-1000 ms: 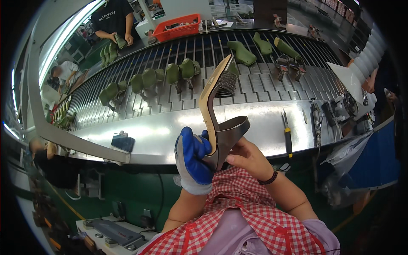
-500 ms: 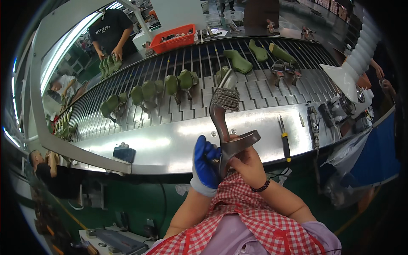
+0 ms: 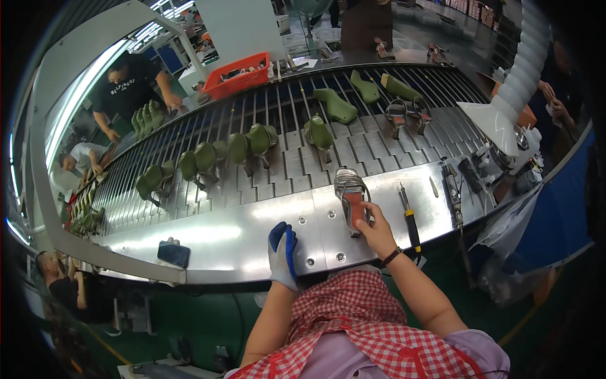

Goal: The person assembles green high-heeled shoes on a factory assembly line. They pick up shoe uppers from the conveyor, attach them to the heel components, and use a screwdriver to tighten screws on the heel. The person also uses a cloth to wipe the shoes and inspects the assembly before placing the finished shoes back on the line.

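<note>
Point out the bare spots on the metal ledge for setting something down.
Widest: metal ledge between the dark phone and gloved left hand. A smaller patch lies between that hand and the sandal. Crowded: the ledge's right end, where tools sit close together.

The bench [image 3: 211, 246] is smooth metal with a glossy, light-reflecting finish. The conveyor [image 3: 291, 165] has bare metal slats with a duller sheen. The sandal [image 3: 354, 208] has a smooth reddish insole and glossy straps. The left grip [image 3: 283, 254] wears a pale cloth glove [image 3: 279, 263] with blue coating. The shoe lasts [image 3: 338, 107] look like smooth green plastic; the basket [image 3: 238, 86] is red plastic; the apron [image 3: 353, 302], matt checked cloth.
</note>
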Available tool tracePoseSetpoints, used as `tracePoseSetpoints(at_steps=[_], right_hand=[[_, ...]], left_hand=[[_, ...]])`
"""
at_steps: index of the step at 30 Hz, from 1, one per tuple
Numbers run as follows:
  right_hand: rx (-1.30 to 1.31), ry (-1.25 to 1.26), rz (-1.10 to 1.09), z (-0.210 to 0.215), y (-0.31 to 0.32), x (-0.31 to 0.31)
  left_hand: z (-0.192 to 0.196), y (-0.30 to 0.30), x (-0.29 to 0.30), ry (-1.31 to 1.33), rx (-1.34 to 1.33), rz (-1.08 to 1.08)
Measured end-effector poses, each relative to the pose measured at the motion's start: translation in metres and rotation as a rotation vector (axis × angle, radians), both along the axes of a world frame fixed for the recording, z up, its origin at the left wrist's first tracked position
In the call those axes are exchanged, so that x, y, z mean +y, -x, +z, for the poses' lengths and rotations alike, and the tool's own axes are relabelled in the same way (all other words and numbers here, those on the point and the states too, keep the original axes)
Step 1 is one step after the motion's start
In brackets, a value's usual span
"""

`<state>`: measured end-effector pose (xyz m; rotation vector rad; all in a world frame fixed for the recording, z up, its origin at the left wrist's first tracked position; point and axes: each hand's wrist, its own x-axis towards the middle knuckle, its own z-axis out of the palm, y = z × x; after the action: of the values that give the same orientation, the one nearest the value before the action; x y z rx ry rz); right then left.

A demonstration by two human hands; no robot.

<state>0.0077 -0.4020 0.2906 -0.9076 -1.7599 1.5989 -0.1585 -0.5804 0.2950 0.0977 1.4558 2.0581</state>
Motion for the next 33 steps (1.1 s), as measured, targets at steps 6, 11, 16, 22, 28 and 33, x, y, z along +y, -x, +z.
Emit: tracePoseSetpoints(at_steps=[6,11,16,22,28,33], right_hand=[[0.002,-0.056,0.005,0.006,0.003,-0.003],[-0.044,-0.14,0.021,0.008,0.007,-0.009],[-0.113,-0.175,0.052,0.01,0.006,-0.009],[0.154,0.228,0.037,0.026,0.008,0.004],[0.24,0.227,-0.051,0.049,0.028,0.042],[0.19,0.061,0.036,0.007,0.115,0.134]], left_hand=[[0.013,0.058,0.08,-0.054,0.317,-0.129],[0.047,0.084,0.209,0.216,0.522,-0.276],[-0.014,0.116,0.322,0.748,0.551,-0.201],[-0.058,0.184,0.297,-0.031,0.152,-0.082],[0.038,0.14,0.121,-0.526,-0.307,-0.302],[0.062,0.1,0.002,-0.673,-0.462,-0.177]])
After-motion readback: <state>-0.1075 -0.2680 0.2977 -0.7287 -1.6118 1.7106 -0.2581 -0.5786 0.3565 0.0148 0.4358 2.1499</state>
